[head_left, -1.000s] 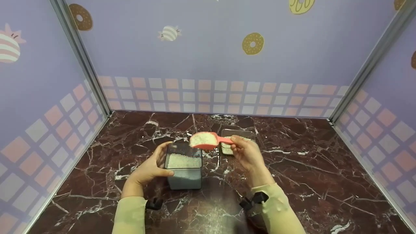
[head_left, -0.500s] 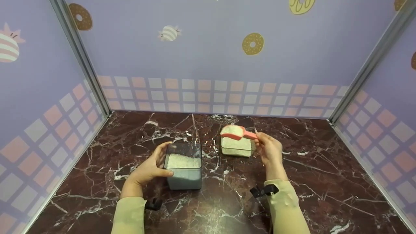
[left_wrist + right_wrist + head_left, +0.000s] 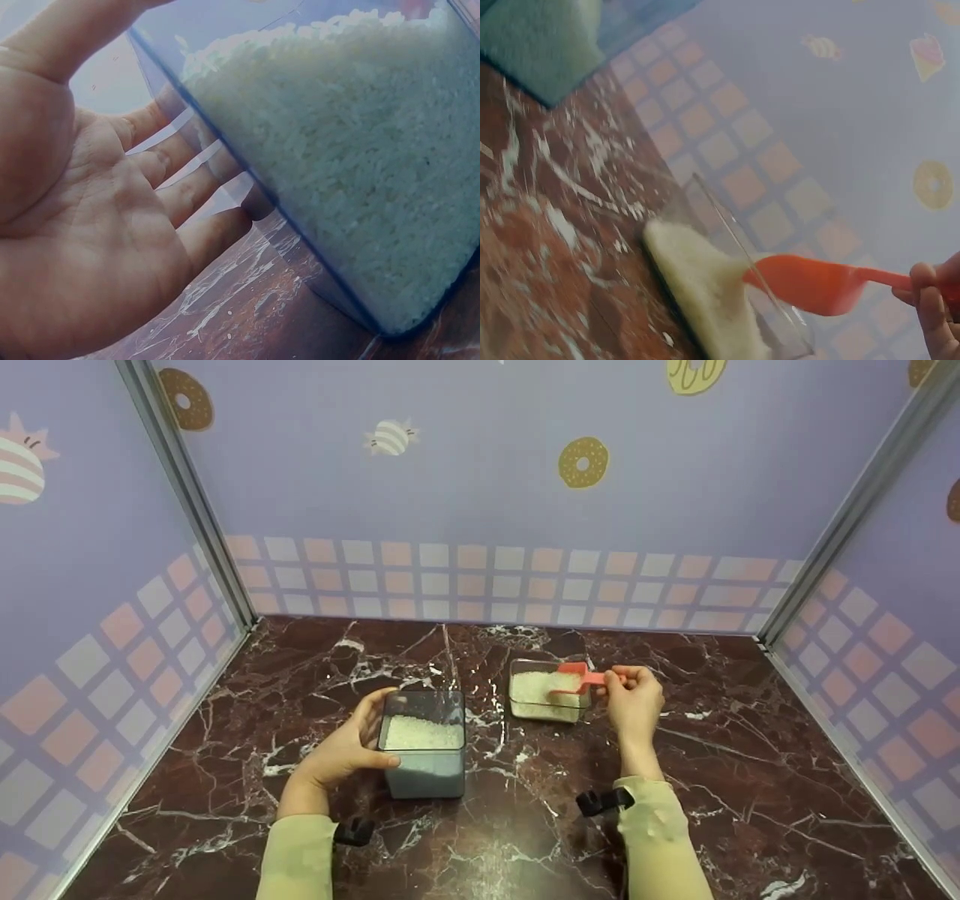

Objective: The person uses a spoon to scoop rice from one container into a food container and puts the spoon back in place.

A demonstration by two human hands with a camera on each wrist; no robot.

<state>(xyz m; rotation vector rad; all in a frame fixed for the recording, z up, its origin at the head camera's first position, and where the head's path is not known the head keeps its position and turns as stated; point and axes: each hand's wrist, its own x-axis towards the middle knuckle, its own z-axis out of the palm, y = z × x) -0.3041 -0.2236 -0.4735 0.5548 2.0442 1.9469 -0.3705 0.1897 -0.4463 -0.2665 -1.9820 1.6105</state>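
Note:
My left hand (image 3: 341, 754) holds the tall see-through bluish container (image 3: 427, 776) at its left side, thumb on the front face and fingers at the side and back. White rice (image 3: 352, 120) fills its lower part. My right hand (image 3: 636, 705) pinches the handle of a red scoop (image 3: 574, 679). The scoop is turned on its side over the low clear container (image 3: 739, 232), its mouth toward the left. Blurred rice (image 3: 731, 277) lies right at the scoop's mouth, above the heap in that container.
Loose grains lie on the dark marbled tabletop (image 3: 480, 840) between the two containers. A patterned back wall (image 3: 480, 495) and side walls (image 3: 82, 660) enclose the table. Each wrist carries a black camera mount (image 3: 604, 802).
My right hand has carried the rice-filled scoop rightward from near the tall container to over the low one, then tipped it, and its rice has poured out. My left hand stays put.

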